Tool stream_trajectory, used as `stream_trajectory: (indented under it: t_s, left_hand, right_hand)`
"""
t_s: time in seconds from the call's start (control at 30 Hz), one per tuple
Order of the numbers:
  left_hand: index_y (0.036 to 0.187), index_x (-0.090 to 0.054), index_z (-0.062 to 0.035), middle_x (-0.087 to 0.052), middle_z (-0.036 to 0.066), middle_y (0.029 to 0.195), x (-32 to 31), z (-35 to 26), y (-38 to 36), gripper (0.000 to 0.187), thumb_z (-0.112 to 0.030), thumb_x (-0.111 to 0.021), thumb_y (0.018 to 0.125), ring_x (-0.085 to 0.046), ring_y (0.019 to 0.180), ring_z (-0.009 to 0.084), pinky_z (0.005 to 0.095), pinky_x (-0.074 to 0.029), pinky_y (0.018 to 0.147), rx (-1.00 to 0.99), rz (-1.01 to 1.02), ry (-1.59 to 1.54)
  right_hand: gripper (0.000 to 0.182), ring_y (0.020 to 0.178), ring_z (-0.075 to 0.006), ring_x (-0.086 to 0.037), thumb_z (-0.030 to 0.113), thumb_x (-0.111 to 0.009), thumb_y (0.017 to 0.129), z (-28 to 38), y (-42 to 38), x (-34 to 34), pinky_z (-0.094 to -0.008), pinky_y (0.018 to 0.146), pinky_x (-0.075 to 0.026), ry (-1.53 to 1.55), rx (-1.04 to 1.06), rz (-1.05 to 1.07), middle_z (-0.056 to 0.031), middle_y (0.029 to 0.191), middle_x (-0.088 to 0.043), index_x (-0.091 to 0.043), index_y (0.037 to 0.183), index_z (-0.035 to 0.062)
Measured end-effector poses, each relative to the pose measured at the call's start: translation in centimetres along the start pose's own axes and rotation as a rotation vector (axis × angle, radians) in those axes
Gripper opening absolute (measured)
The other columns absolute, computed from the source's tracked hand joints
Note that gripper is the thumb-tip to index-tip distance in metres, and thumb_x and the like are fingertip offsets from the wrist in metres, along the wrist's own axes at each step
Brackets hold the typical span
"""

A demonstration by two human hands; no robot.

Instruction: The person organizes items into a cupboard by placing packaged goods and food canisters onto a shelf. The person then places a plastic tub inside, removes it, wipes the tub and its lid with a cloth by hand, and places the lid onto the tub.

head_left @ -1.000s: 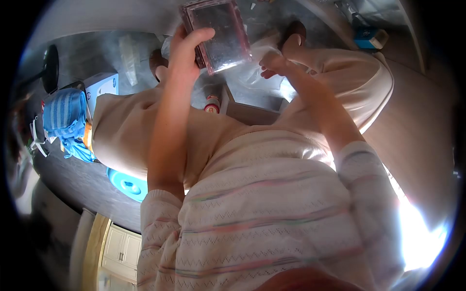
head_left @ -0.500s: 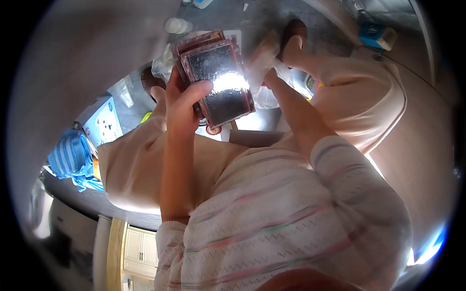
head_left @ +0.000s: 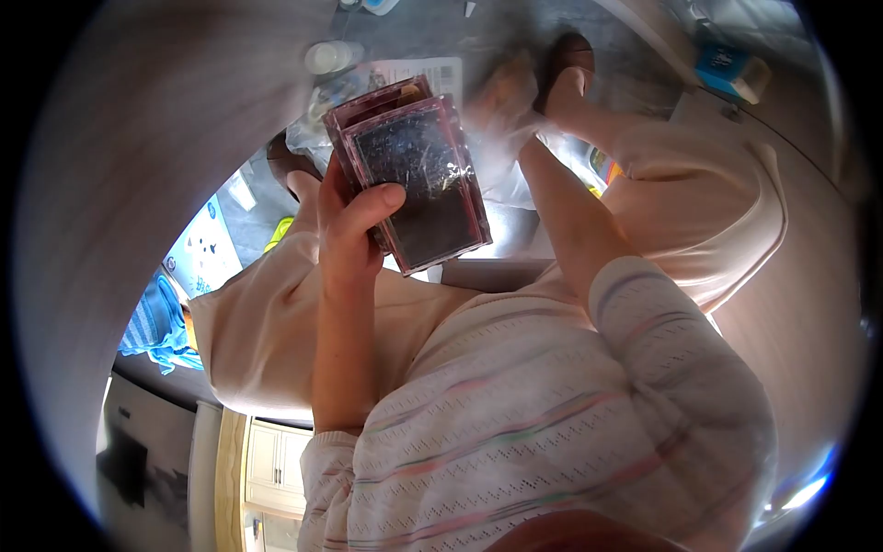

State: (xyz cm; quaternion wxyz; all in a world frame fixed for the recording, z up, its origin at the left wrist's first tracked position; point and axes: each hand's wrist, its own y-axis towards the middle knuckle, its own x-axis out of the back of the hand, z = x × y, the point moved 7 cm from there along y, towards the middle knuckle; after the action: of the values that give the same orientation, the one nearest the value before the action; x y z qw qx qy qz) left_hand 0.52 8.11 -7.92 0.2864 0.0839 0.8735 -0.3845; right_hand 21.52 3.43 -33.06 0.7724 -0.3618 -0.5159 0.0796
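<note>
The left hand [head_left: 351, 225] grips two stacked reddish-brown-framed cases [head_left: 418, 189] — most fingers hidden beneath. The right hand [head_left: 522, 129] blurs against a clear plastic bag [head_left: 504, 184]; grip indeterminable. Blue box [head_left: 721, 66] beyond right hand — lettering illegible.

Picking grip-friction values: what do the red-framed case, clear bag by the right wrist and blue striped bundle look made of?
Red-framed case: probably hard plastic, glossy; glare and specks on its dark face, though glass is possible there.
Clear bag: likely thin plastic film, shiny; see-through and creased.
Blue striped bundle: fabric, seemingly matt; soft folds.
</note>
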Motion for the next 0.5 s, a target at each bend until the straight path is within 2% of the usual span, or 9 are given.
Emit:
stream_trajectory:
  t_s: [0.5]
  left_hand:
    - [0.115,-0.043,0.0054,-0.057,0.014,0.102,-0.2,-0.2,-0.5,0.054,-0.004,-0.059,0.064,-0.058,0.089,0.0215,0.0312,-0.047,0.079,0.011,0.001,-0.008]
  right_hand:
    - [0.027,0.105,-0.0248,-0.052,0.021,-0.048,0.082,3.2,1.6,3.7,-0.0345,0.084,-0.044,-0.109,0.043,0.063,-0.0109,0.111,-0.055,-0.059,0.104,0.0122]
